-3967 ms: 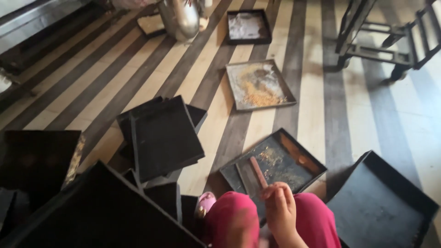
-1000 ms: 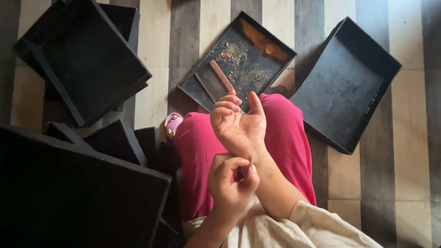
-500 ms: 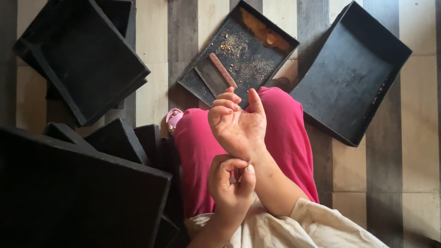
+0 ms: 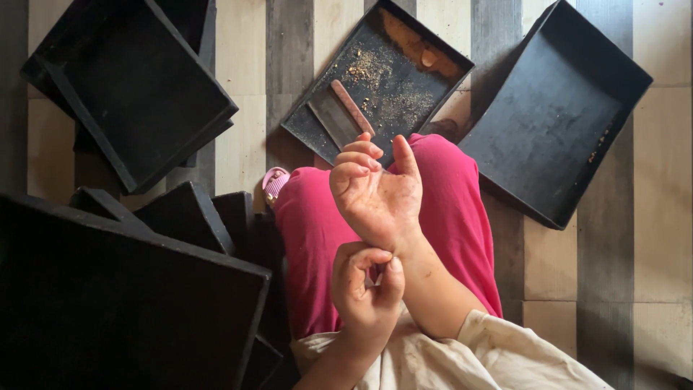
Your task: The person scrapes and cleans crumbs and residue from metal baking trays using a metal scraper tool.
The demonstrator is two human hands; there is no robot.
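Right hand: the right hand (image 4: 377, 191) is being held up over the lap, palm toward the camera, fingers curled loosely inward and thumb raised; it is gripping nothing, and the palm is showing specks of dirt.
Left hand: the left hand (image 4: 367, 289) is sitting just below it, thumb and forefinger pinching at the right wrist; what they are closing on, skin or something small, cannot be told. It is holding no tool.
Nearest thing: a flat pinkish stick (image 4: 351, 105) is lying in the shallow black tray (image 4: 440, 54) on the floor, directly ahead of the right hand's fingertips and beyond the knees.
Long axis: the stick is running diagonally, its near end pointing toward the right hand and its far end slanting up and to the left in the head view. A dark flat piece (image 4: 330, 123) is lying just beside it on its left.
Nearer hand: the right hand is clearly the closer of the two to the stick; the left is lying behind it, near the body.
Tray contents: brown crumbs and a rusty smear are showing along the tray's far side.
Surroundings: an empty-looking black tray (image 4: 556, 115) is lying to the right; a stack of black trays (image 4: 130, 87) is resting at upper left, and more black boards (image 4: 123, 296) are leaning at lower left.
Floor: the striped floor (image 4: 650, 238) is carrying all of it; pink trousers (image 4: 462, 217) are covering the lap.
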